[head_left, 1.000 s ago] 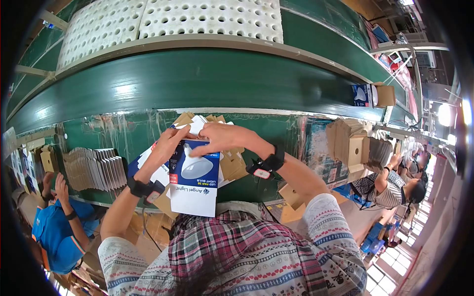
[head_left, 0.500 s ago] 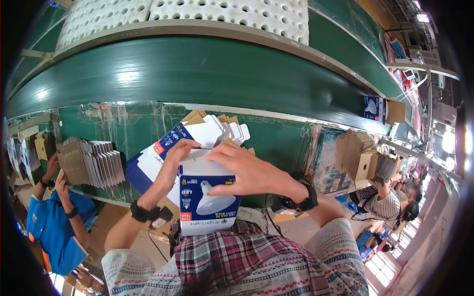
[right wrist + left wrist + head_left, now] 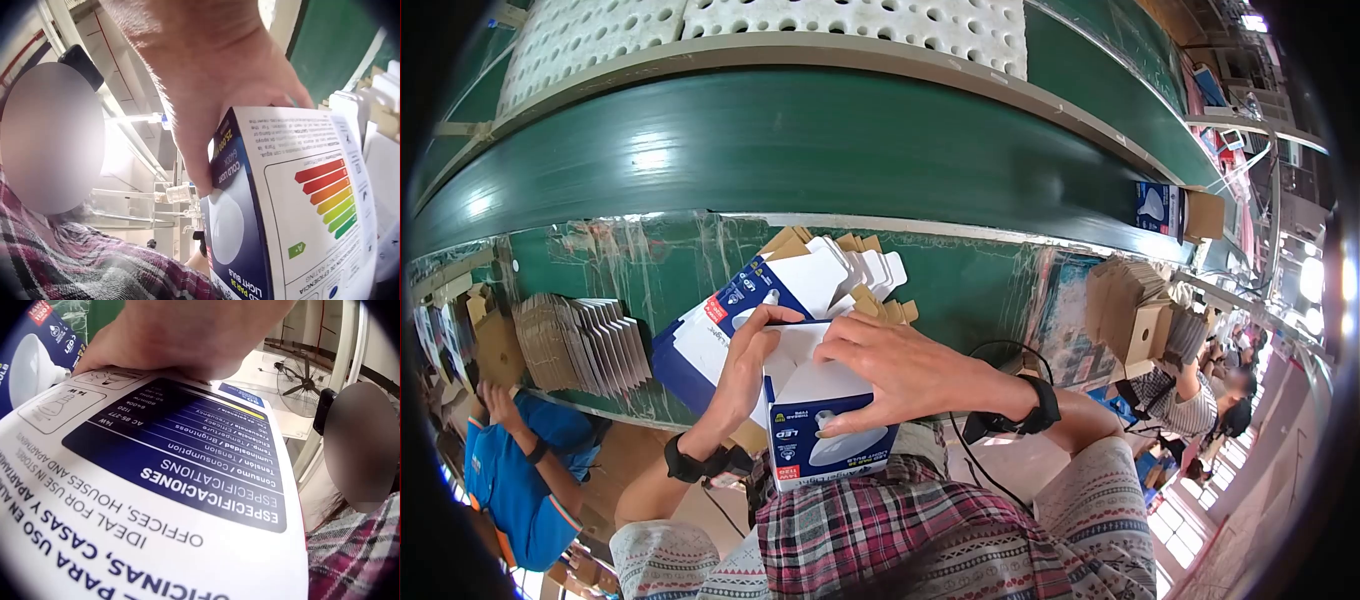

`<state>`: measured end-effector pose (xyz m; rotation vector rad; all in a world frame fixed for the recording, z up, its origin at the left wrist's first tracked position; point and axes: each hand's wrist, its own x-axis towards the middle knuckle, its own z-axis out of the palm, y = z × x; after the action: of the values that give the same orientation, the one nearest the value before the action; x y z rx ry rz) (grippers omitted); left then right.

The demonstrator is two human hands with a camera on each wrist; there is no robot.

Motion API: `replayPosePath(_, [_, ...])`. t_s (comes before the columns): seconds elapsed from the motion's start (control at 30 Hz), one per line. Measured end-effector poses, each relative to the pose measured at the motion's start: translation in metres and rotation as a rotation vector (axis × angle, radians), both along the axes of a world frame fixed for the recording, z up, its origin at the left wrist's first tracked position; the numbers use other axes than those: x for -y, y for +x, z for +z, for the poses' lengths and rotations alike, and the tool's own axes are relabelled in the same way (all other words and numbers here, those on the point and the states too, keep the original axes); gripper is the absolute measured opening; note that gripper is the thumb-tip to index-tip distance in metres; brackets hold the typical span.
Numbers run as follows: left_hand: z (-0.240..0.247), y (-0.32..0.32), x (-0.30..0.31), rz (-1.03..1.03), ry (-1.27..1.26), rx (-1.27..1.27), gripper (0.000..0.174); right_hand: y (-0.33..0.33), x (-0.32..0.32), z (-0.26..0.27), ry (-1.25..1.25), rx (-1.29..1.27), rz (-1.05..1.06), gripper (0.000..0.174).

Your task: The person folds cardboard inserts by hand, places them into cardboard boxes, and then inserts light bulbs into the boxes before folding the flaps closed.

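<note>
Both hands hold a blue and white light bulb carton (image 3: 830, 458) close to the plaid cloth at the waist. It stands squared out, with its white inside showing at the top. My left hand (image 3: 745, 372) grips its left upper edge. My right hand (image 3: 900, 365) holds the other side, fingers over the top edge and thumb pressed on the printed front. In the left wrist view, the carton's specifications panel (image 3: 187, 450) lies below that hand. An energy rating panel (image 3: 312, 200) faces the right wrist camera. Beyond the hands lie several flat cartons (image 3: 700, 345) with white flaps.
A green conveyor belt (image 3: 820, 150) runs behind the bench, with another carton (image 3: 1157, 208) at its right. White perforated foam trays (image 3: 850, 22) sit farther back. Folded cardboard inserts (image 3: 570, 345) stand left, more cardboard (image 3: 1115, 305) right. People work on both sides.
The carton has gone from a flat-looking front to a squared-out box, tilted so its open top shows, and has come lower toward the lap. The right hand has shifted over its top edge.
</note>
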<state>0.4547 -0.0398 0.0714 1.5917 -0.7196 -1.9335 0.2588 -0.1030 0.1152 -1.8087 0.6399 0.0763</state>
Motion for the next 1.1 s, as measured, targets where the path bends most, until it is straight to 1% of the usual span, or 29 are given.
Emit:
replayPosePath(0.13, [0.005, -0.001, 0.0, -0.015, -0.017, 0.014, 0.034, 0.001, 0.004, 0.004, 0.039, -0.038, 0.056, 0.06])
replayPosePath(0.23, [0.012, -0.002, 0.001, -0.009, -0.038, 0.013, 0.034, 0.0, 0.001, 0.002, 0.073, -0.028, 0.05, 0.06])
replayPosePath(0.33, [0.012, -0.001, 0.001, 0.009, -0.041, -0.011, 0.033, 0.0, -0.002, 0.006, -0.056, 0.029, -0.007, 0.062])
replayPosePath(0.43, [0.001, 0.001, 0.0, -0.017, -0.034, 0.003, 0.034, -0.002, -0.003, -0.001, -0.036, 0.093, -0.07, 0.052])
replayPosePath(0.53, [0.002, 0.0, 0.0, -0.018, -0.025, -0.008, 0.034, 0.002, 0.01, -0.012, 0.329, -0.044, -0.077, 0.038])
replayPosePath(0.63, [0.01, -0.001, 0.001, -0.026, -0.043, 0.0, 0.035, 0.003, 0.007, -0.024, 0.313, -0.04, -0.108, 0.026])
replayPosePath(0.77, [0.006, -0.001, -0.004, -0.035, -0.053, 0.038, 0.035, 0.003, 0.002, -0.036, 0.168, 0.059, -0.172, 0.024])
replayPosePath(0.83, [0.005, -0.002, -0.006, 0.031, -0.011, -0.005, 0.035, 0.004, 0.002, -0.04, 0.119, 0.116, -0.211, 0.023])
replayPosePath(0.87, [0.004, -0.003, -0.007, 0.065, 0.011, -0.027, 0.035, 0.005, 0.001, -0.039, 0.16, 0.074, -0.209, 0.023])
replayPosePath(0.93, [0.0, -0.003, -0.009, 0.066, 0.007, -0.031, 0.035, 0.007, -0.002, -0.038, 0.246, -0.008, -0.2, 0.023])
replayPosePath(1.03, [-0.004, -0.002, -0.008, 0.053, 0.015, -0.01, 0.034, 0.009, 0.003, -0.05, 0.489, 0.018, -0.11, 0.023])
replayPosePath(1.1, [-0.008, -0.002, -0.011, 0.05, 0.04, -0.01, 0.033, 0.01, 0.002, -0.05, 0.47, 0.017, -0.108, 0.024])
